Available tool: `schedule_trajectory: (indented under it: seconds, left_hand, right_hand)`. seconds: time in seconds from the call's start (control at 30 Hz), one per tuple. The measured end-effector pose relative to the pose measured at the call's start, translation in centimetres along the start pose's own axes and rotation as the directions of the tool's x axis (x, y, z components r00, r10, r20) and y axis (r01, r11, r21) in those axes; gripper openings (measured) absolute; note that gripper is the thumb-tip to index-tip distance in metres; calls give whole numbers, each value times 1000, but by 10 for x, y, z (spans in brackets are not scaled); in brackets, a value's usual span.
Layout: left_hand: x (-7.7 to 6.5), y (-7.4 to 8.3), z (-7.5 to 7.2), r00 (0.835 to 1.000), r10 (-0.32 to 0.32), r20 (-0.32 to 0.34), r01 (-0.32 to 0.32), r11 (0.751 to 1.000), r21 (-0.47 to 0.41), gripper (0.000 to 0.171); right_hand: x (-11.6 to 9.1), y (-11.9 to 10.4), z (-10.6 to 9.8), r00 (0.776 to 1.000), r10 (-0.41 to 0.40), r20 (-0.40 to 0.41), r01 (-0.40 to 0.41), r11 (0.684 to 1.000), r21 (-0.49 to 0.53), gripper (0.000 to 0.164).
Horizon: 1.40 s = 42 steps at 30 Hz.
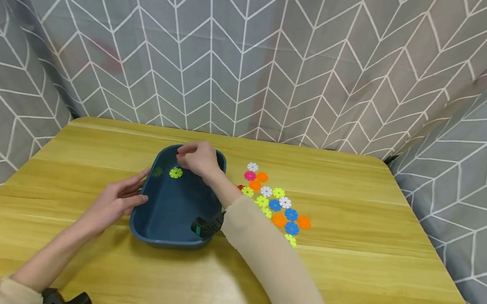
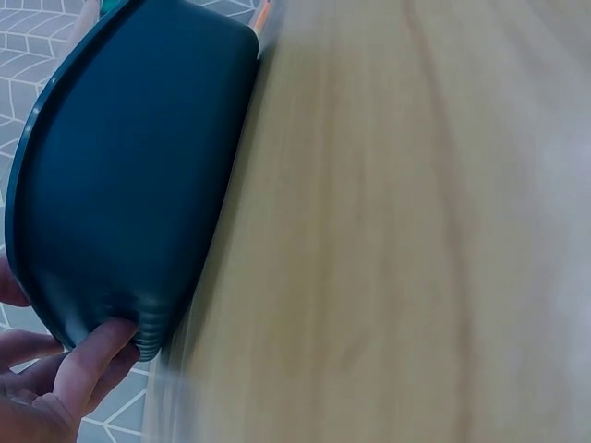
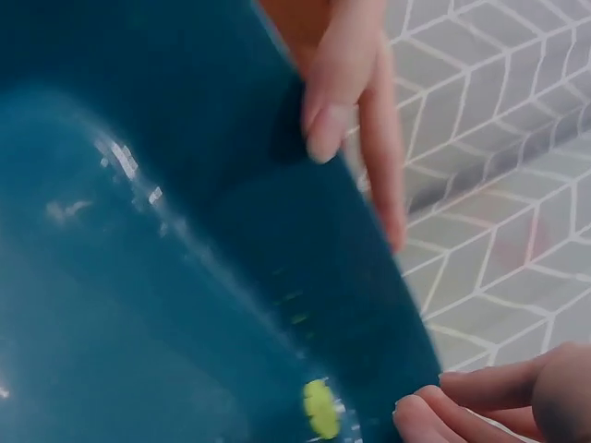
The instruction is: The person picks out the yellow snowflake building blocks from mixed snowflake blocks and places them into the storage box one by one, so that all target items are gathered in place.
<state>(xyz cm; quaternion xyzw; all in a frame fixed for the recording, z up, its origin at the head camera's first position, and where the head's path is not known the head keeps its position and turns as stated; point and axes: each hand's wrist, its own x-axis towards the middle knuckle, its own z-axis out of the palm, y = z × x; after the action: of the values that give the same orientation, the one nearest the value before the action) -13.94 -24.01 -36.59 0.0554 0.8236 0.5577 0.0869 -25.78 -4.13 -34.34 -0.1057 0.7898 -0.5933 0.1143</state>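
Note:
A dark blue rectangular plastic basin (image 1: pixel 175 214) stands on the table. My left hand (image 1: pixel 118 203) holds its left side, thumb over the rim and fingers against the outer wall. In the left wrist view, left fingers (image 2: pixel 92 365) touch the basin's outer wall (image 2: pixel 138 166). My right hand (image 1: pixel 199 159) is over the basin's far end, fingers loosely bent, with nothing visible between them. A yellow-green notched plastic disc (image 1: pixel 175 172) lies inside, below that hand, its reflection on the wall. The right wrist view shows the disc (image 3: pixel 320 409) near the right fingertips (image 3: pixel 420 415).
Right of the basin, several notched discs lie scattered: white (image 1: pixel 253 166), pink (image 1: pixel 250 176), orange (image 1: pixel 304 222), blue (image 1: pixel 291 214) and yellow-green (image 1: pixel 279 192). The right sleeve (image 1: pixel 271 260) crosses in front of some. A patterned curtain (image 1: pixel 259 53) hangs behind the wooden table (image 1: pixel 370 267).

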Motion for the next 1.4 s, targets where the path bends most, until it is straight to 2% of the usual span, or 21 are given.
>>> schedule_trajectory:
  seconds: [0.17, 0.27, 0.4, 0.57, 0.8, 1.07, 1.4]
  left_hand:
    - [-2, 0, -1, 1000, -3, 6, 3, 1000, 12, 66]
    - [-2, 0, -1, 1000, -8, 10, 8, 1000, 16, 66]
    - [-1, 0, 0, 1000, -6, 8, 6, 1000, 14, 67]
    - [-1, 0, -1, 1000, 1, 2, -1, 1000, 10, 66]
    - [-2, 1, -3, 1000, 21, 8, -20, 1000, -24, 66]
    - [-2, 0, -4, 1000, 16, 7, -16, 1000, 13, 66]
    - [-1, -2, -3, 1000, -3, 3, 3, 999, 41, 66]
  right_hand:
    - [-14, -14, -12, 995, -29, 96, 23, 998, 66, 30]
    - [-23, -18, -20, 988, -80, 131, 69, 994, 85, 33]
    - [-33, -17, -31, 974, -161, 160, 145, 984, 106, 33]
    - [-47, -13, -43, 961, -212, 177, 195, 974, 112, 30]
    - [-60, 2, -62, 964, -236, 126, 218, 966, 139, 27]
    - [-65, 23, -89, 974, -222, 53, 207, 956, 206, 29]
    - [-76, 48, -141, 989, -141, -50, 144, 987, 70, 31]
